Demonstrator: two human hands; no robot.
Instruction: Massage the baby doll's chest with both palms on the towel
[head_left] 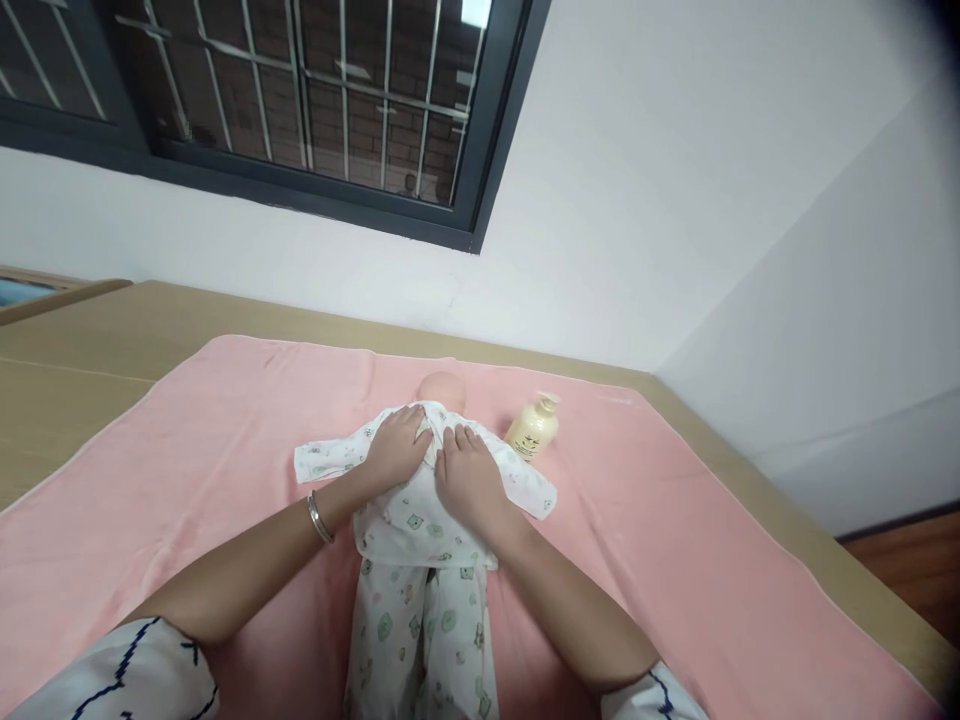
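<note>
A doll lies on its back, its bare head at the far end. It wears a white long-sleeved baby shirt with small green prints, and both sleeves are spread outward. Matching baby pants stretch toward me. At the neckline, my left hand has its fingers and thumb closed on the shirt's collar edge. Beside it, my right hand lies on the chest of the shirt with its fingers stretched out and slightly apart. The doll's neck and upper chest are partly hidden under my hands.
A pale yellow pump bottle leans by the doll's sleeve on the right. Everything rests on a pink blanket over a wooden surface. Behind it are a white wall and a dark-framed barred window.
</note>
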